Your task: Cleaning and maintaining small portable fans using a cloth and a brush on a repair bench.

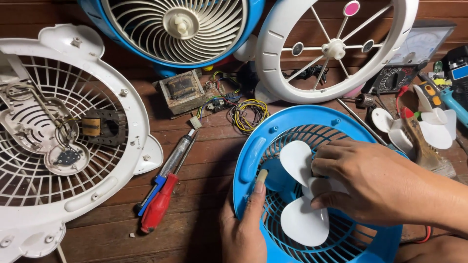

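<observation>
White-bladed blue fan housing (253, 160) under right hand (375, 187)

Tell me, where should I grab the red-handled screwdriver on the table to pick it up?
Grab the red screwdriver by its fat red handle, coming straight down from above. It lies flat on the wooden table, handle toward you, with its thin shaft beside the blue-handled tool. The handle is thickest and has bare wood on its right side for your fingers.

A repair workshop: dismantled fans (58, 131), screwdrivers (158, 203), multimeter (412, 58), loose wiring (248, 114).
</observation>
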